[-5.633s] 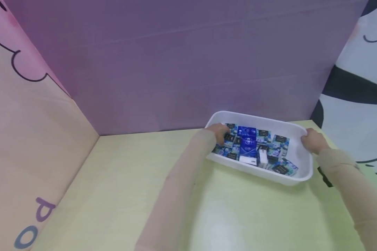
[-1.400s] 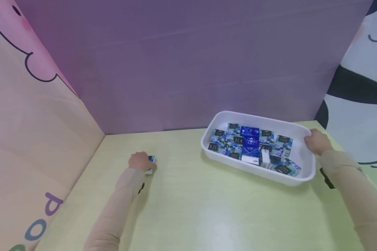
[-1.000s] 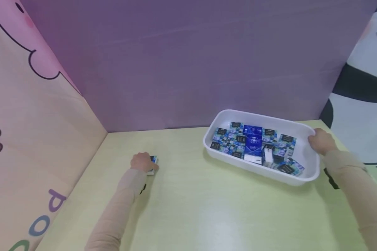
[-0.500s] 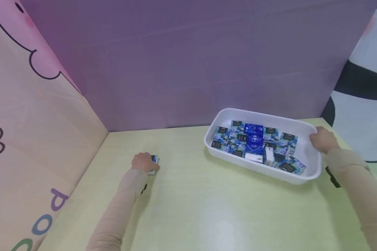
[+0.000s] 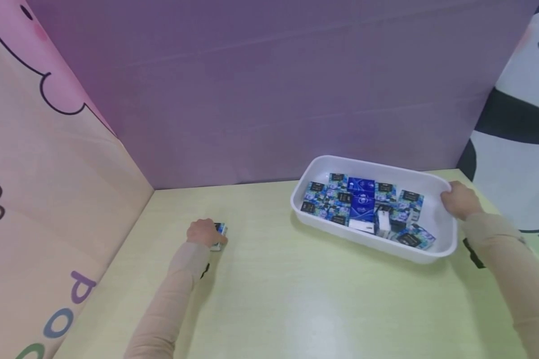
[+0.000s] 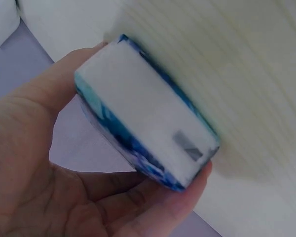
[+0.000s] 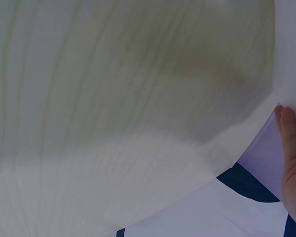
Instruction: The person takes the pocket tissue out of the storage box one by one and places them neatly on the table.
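Grasping the pack (image 6: 143, 111) between thumb and fingers, the left hand (image 5: 201, 232) is over the tabletop (image 5: 260, 299), toward its left edge and forward of its back left corner; the white side in the left wrist view has its long axis running from thumb to fingers, so the grip spans that side lengthwise; whether the pack rests on the tabletop or just clear of it, I cannot tell. The left hand is the nearer one; the tray (image 5: 433, 212) lies well apart to the pack's right, near the back right corner, set askew, with its right end closer to the front edge; the right hand (image 5: 460, 200) grips that end; inside are more packs (image 5: 363, 207), blue among patterned; beyond the back edge rises a purple wall (image 5: 274, 99).
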`<action>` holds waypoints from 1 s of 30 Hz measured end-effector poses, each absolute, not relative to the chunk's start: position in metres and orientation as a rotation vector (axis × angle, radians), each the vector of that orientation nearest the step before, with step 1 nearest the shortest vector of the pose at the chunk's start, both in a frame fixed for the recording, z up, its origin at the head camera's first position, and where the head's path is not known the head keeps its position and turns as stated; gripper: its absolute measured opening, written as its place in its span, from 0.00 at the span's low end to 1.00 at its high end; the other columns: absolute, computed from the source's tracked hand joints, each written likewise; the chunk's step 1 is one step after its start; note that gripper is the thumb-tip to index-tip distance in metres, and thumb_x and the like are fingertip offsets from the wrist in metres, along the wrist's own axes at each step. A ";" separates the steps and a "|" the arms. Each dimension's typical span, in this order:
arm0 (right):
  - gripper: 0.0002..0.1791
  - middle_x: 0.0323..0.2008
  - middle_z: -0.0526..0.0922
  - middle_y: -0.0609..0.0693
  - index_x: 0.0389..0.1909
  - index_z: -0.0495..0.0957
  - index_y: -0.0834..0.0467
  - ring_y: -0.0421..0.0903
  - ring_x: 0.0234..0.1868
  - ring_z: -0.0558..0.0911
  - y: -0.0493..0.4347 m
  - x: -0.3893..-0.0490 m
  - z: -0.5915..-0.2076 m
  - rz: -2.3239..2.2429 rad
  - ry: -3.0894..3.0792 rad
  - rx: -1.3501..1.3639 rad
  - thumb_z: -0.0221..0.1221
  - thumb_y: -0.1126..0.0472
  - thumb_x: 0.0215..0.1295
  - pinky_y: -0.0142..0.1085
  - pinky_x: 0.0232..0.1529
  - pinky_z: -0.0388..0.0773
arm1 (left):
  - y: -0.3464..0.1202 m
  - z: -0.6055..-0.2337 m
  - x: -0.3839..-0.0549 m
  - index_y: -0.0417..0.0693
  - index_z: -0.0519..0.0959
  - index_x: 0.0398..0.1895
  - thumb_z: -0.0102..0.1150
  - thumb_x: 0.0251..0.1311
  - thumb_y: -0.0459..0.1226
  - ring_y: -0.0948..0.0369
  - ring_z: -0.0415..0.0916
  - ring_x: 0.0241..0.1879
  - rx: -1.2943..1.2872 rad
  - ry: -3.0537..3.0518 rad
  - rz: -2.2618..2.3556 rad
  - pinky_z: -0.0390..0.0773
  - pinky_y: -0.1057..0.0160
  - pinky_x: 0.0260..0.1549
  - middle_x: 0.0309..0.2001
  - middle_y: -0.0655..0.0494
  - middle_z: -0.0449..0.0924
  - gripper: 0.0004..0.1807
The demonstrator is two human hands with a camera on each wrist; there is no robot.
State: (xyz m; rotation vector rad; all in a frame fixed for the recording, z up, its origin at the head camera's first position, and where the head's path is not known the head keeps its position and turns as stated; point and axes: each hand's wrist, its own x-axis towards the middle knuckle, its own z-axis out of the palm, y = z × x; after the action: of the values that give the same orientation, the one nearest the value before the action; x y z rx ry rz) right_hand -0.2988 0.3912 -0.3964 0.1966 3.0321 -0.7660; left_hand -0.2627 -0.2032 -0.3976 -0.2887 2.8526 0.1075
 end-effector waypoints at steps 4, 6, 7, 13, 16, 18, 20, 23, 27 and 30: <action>0.29 0.44 0.66 0.79 0.55 0.53 0.83 0.72 0.43 0.71 0.391 -0.298 -0.395 -0.775 3.023 0.199 0.37 0.62 0.61 0.61 0.47 0.70 | -0.203 -0.397 -0.264 0.33 0.76 0.40 0.65 0.43 0.54 0.61 0.68 0.19 -0.300 2.851 0.122 0.70 0.70 0.13 0.23 0.49 0.73 0.33; 0.29 0.44 0.66 0.78 0.55 0.53 0.83 0.72 0.42 0.72 0.391 -0.298 -0.395 -0.773 3.020 0.204 0.37 0.62 0.62 0.61 0.46 0.71 | -0.203 -0.396 -0.264 0.33 0.76 0.41 0.65 0.43 0.55 0.61 0.67 0.20 -0.307 2.848 0.138 0.70 0.70 0.13 0.23 0.50 0.73 0.34; 0.29 0.44 0.67 0.78 0.56 0.53 0.83 0.72 0.42 0.72 0.391 -0.298 -0.396 -0.771 3.020 0.207 0.36 0.62 0.62 0.61 0.46 0.71 | -0.203 -0.396 -0.264 0.34 0.76 0.41 0.65 0.43 0.56 0.61 0.67 0.20 -0.307 2.849 0.139 0.69 0.69 0.13 0.23 0.50 0.73 0.34; 0.29 0.44 0.67 0.78 0.56 0.53 0.83 0.71 0.42 0.72 0.390 -0.298 -0.397 -0.771 3.015 0.224 0.36 0.62 0.62 0.60 0.46 0.71 | -0.201 -0.389 -0.265 0.37 0.78 0.38 0.61 0.46 0.57 0.61 0.64 0.19 -0.283 2.898 0.096 0.65 0.68 0.14 0.22 0.51 0.73 0.31; 0.29 0.43 0.67 0.78 0.56 0.53 0.83 0.72 0.42 0.73 0.391 -0.298 -0.397 -0.773 3.020 0.217 0.37 0.62 0.62 0.60 0.45 0.72 | -0.198 -0.384 -0.265 0.38 0.79 0.34 0.60 0.49 0.55 0.61 0.63 0.17 -0.254 2.936 0.103 0.64 0.68 0.14 0.19 0.53 0.72 0.27; 0.29 0.43 0.67 0.78 0.55 0.53 0.83 0.71 0.41 0.73 0.391 -0.298 -0.397 -0.775 3.023 0.214 0.37 0.62 0.62 0.60 0.44 0.73 | -0.195 -0.381 -0.264 0.39 0.80 0.30 0.58 0.52 0.54 0.62 0.62 0.16 -0.224 2.966 0.112 0.63 0.68 0.12 0.17 0.54 0.70 0.24; 0.28 0.42 0.68 0.78 0.55 0.53 0.83 0.71 0.40 0.74 0.391 -0.297 -0.396 -0.775 3.028 0.203 0.37 0.62 0.62 0.59 0.43 0.73 | -0.191 -0.378 -0.264 0.39 0.79 0.26 0.57 0.53 0.52 0.62 0.62 0.14 -0.177 2.996 0.123 0.63 0.68 0.10 0.15 0.54 0.69 0.22; 0.28 0.42 0.68 0.78 0.55 0.53 0.83 0.71 0.40 0.74 0.389 -0.296 -0.394 -0.786 3.027 0.194 0.37 0.62 0.62 0.58 0.41 0.74 | -0.182 -0.374 -0.262 0.39 0.78 0.25 0.57 0.55 0.51 0.62 0.62 0.13 -0.058 3.061 0.126 0.65 0.69 0.09 0.14 0.55 0.69 0.21; 0.29 0.41 0.69 0.78 0.55 0.53 0.83 0.70 0.39 0.75 0.386 -0.294 -0.392 -0.793 3.023 0.193 0.37 0.62 0.61 0.57 0.40 0.75 | -0.165 -0.372 -0.261 0.37 0.78 0.33 0.57 0.56 0.48 0.58 0.71 0.18 0.214 3.176 0.131 0.74 0.63 0.14 0.22 0.50 0.78 0.20; 0.28 0.41 0.69 0.78 0.55 0.54 0.83 0.69 0.38 0.75 0.385 -0.294 -0.392 -0.794 3.027 0.193 0.37 0.63 0.61 0.57 0.40 0.75 | -0.149 -0.369 -0.258 0.36 0.78 0.43 0.57 0.56 0.46 0.53 0.78 0.25 0.424 3.219 0.171 0.80 0.57 0.23 0.36 0.44 0.82 0.21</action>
State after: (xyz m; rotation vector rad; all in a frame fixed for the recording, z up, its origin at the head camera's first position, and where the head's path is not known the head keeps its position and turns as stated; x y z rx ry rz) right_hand -0.2943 0.3854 -0.3922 0.1931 3.0273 -0.7938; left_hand -0.2581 -0.1487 -0.3692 0.4237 3.2191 0.1712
